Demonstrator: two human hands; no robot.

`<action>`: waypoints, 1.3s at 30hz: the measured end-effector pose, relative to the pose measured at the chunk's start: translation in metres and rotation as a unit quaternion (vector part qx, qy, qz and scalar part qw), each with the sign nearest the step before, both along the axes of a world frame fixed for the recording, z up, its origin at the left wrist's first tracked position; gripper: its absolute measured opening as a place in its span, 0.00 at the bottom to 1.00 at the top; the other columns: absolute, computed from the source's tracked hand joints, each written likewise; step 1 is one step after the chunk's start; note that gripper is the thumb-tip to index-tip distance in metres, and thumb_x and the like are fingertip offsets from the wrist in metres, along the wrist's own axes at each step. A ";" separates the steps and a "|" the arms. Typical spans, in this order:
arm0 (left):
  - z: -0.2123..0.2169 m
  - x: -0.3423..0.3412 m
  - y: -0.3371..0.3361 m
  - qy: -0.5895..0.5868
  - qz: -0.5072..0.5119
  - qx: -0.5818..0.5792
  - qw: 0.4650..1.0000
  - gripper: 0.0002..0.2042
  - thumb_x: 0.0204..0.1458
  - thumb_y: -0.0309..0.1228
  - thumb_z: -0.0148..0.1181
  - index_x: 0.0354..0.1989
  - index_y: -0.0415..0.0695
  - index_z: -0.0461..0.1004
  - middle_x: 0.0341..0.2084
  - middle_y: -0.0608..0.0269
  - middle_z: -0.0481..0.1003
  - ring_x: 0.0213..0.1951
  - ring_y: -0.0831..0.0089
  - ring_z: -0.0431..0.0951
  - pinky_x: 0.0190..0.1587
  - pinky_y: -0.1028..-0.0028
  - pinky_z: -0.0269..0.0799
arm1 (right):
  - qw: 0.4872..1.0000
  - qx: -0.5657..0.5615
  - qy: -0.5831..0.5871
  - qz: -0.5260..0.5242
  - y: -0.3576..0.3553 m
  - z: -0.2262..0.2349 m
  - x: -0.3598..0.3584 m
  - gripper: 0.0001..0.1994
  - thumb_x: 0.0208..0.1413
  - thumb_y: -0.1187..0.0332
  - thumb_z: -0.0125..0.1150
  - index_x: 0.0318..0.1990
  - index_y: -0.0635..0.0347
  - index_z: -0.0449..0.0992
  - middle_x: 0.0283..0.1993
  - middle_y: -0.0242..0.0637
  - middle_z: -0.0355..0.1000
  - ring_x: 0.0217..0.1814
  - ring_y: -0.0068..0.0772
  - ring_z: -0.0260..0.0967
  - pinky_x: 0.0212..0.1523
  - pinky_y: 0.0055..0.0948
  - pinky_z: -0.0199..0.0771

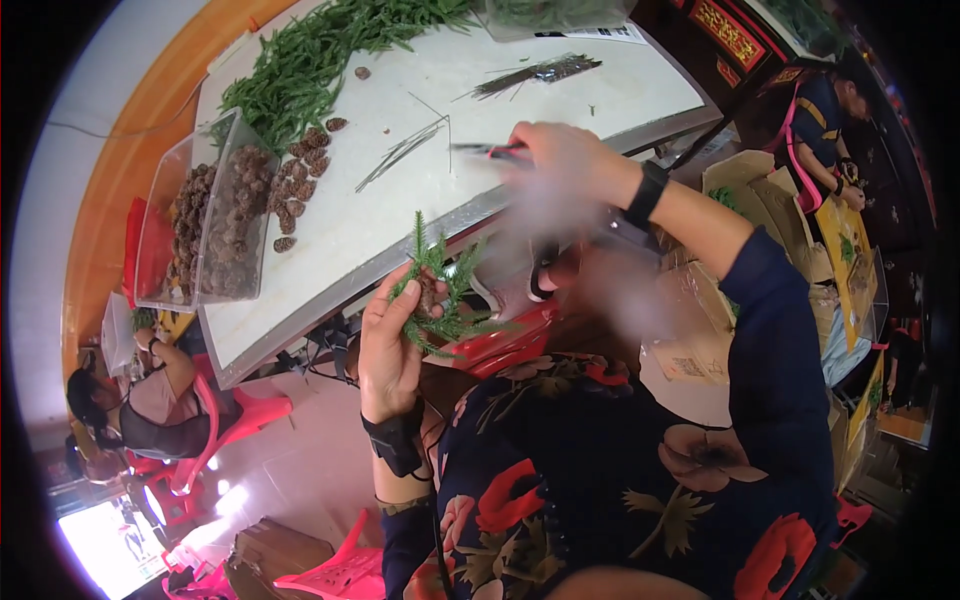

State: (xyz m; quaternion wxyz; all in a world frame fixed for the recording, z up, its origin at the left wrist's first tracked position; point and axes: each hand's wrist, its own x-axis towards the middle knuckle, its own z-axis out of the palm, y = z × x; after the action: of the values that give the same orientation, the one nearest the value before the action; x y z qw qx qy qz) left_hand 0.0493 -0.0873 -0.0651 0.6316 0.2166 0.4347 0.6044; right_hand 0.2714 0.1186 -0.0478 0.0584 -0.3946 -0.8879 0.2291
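My left hand [388,345] pinches a small green sprig bundle [440,290] upright off the table's near edge, so the stems stay bunched w/ a cone tucked in. My right hand [565,160] is out over the white table [400,200] at 12, closed round a thin red-handled tool [490,150]; it's blurred, can't tell which tool. Loose wire strands [405,150] lie at 11 within reach. Pine cones [300,170] and clear bins [200,220] sit at 10, greenery pile [320,50] beyond.
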 end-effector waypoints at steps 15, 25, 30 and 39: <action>0.111 0.094 -0.003 -0.013 0.022 -0.025 0.999 0.13 0.55 0.22 0.54 0.49 0.36 0.67 0.36 0.60 0.74 0.34 0.75 0.75 0.38 0.81 0.73 | 0.962 0.233 0.133 -0.059 0.057 0.030 0.045 0.24 0.40 0.53 0.66 0.41 0.60 0.71 0.39 0.41 0.66 0.46 0.45 0.63 0.45 0.42 0.61; 0.112 0.104 0.014 0.101 0.002 0.006 0.995 0.17 0.51 0.20 0.58 0.50 0.37 0.67 0.38 0.60 0.74 0.35 0.75 0.75 0.40 0.80 0.73 | 0.913 -0.252 0.304 0.099 -0.073 0.101 0.051 0.19 0.56 0.54 0.59 0.31 0.66 0.74 0.21 0.37 0.72 0.23 0.22 0.67 0.24 0.27 0.67; 0.106 0.103 0.016 0.344 0.004 0.075 0.936 0.15 0.51 0.22 0.60 0.48 0.37 0.69 0.36 0.62 0.74 0.35 0.78 0.74 0.40 0.80 0.71 | 0.903 -0.312 0.291 0.050 -0.071 0.090 0.068 0.15 0.57 0.59 0.57 0.30 0.65 0.75 0.21 0.34 0.72 0.21 0.19 0.66 0.21 0.24 0.66; 0.098 0.028 0.019 0.553 0.137 0.062 0.819 0.10 0.54 0.30 0.59 0.40 0.36 0.73 0.26 0.66 0.73 0.27 0.79 0.69 0.31 0.77 0.67 | 0.743 -0.313 0.583 -0.098 0.039 0.184 0.137 0.09 0.59 0.63 0.53 0.39 0.59 0.73 0.31 0.27 0.70 0.31 0.17 0.66 0.30 0.20 0.66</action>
State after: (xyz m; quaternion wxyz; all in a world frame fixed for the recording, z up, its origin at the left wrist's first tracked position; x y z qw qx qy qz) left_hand 0.0778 -0.0683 0.0329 0.1810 0.4915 0.6977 0.4887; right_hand 0.4082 0.1576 0.1362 0.4603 -0.2649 -0.5155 0.6724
